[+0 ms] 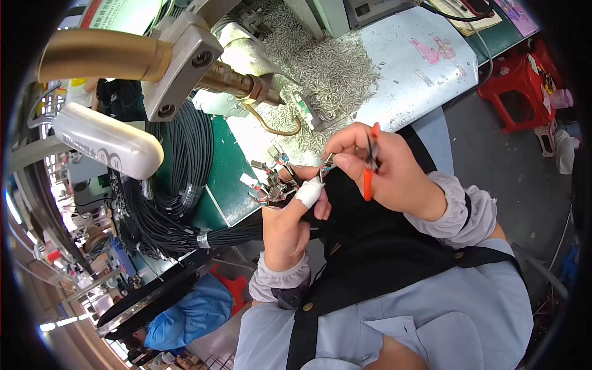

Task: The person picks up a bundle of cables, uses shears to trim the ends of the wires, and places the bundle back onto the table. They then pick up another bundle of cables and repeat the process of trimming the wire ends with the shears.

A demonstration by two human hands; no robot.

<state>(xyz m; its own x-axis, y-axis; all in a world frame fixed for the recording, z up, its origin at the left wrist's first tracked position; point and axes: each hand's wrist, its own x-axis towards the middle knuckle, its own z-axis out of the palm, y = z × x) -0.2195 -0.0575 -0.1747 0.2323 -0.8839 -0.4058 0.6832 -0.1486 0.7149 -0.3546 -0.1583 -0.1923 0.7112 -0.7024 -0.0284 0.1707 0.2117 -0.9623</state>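
One green tabletop is overlaid by a thick looped bundle of black cables. Beside the tabletop's edge, orange-handled metal pliers are grasped in the right hand. By the left hand, its thumb wrapped in white tape, small, boxy, wired silver metal connectors are gripped in a cluster, one being positioned at both hands' fingertips.

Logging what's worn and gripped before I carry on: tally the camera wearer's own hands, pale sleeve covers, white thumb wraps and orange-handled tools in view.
Hands: 2 (left hand, right hand)
Pale sleeve covers: 2
White thumb wrap: 1
Orange-handled tool: 1
Total: 6
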